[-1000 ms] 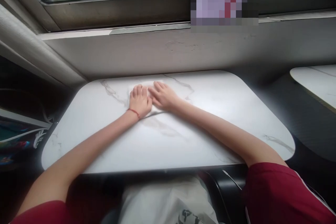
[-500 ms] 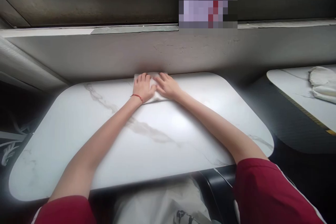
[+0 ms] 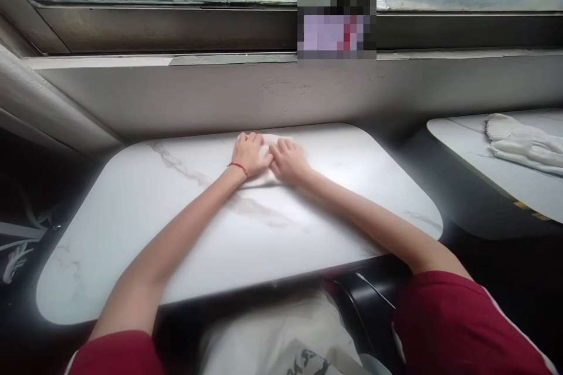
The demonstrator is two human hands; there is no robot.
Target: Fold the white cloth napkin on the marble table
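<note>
A white cloth (image 3: 263, 179) lies bunched on the far part of a white marbled table (image 3: 127, 217). My left hand (image 3: 248, 154), with a red string bracelet at the wrist, presses on the cloth's left side, its fingers bent into the fabric. Close beside it, my right hand (image 3: 288, 159) grips the right side of the same cloth with curled fingers. The two thumbs nearly meet. Much of the cloth is hidden beneath both hands.
Behind the table rises a pale wall (image 3: 211, 94) below a window. To the right, a second table (image 3: 466, 135) bears folded white gloves (image 3: 523, 143). Pale fabric (image 3: 272, 328) is below the near edge. White cables (image 3: 17, 261) hang at the left.
Both hands have drawn the cloth slightly back from the table's far edge. Their fingers, flatter before, are now more curled and the cloth is more bunched. The head view has tilted up a little.
</note>
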